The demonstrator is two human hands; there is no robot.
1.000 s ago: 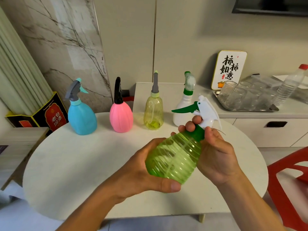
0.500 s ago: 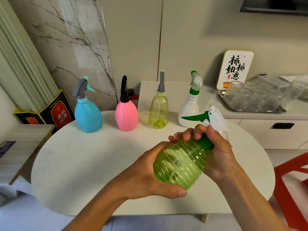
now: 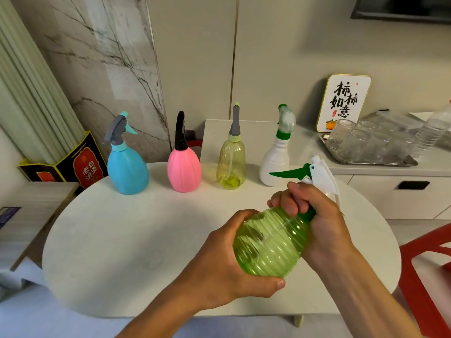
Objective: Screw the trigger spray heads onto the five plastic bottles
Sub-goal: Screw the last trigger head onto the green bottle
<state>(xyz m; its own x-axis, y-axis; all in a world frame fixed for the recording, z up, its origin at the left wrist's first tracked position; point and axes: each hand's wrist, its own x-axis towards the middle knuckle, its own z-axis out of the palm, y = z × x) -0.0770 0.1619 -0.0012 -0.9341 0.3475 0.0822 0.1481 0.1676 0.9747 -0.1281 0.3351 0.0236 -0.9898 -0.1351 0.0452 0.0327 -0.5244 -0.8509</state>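
Note:
My left hand (image 3: pixel 227 262) cups the base of a ribbed green bottle (image 3: pixel 271 242) held tilted above the white round table (image 3: pixel 117 240). My right hand (image 3: pixel 314 215) is closed around the bottle's green collar, under the white spray head with a green trigger (image 3: pixel 314 170). Along the table's far edge stand a blue bottle (image 3: pixel 128 172), a pink bottle (image 3: pixel 184 170), a yellow bottle (image 3: pixel 230 164) and a white bottle (image 3: pixel 275 164), each with a spray head on top.
A white counter (image 3: pixel 305 152) behind the table carries a metal tray of glasses (image 3: pixel 361 145), a sign with characters (image 3: pixel 344 101) and a clear water bottle (image 3: pixel 432 130). A red chair (image 3: pixel 427 276) is at the right, a dark box (image 3: pixel 80 164) at the left.
My right hand has turned around the collar, its fingers now wrapped further over the neck. The trigger head has stayed pointing left, and the view has shifted slightly.

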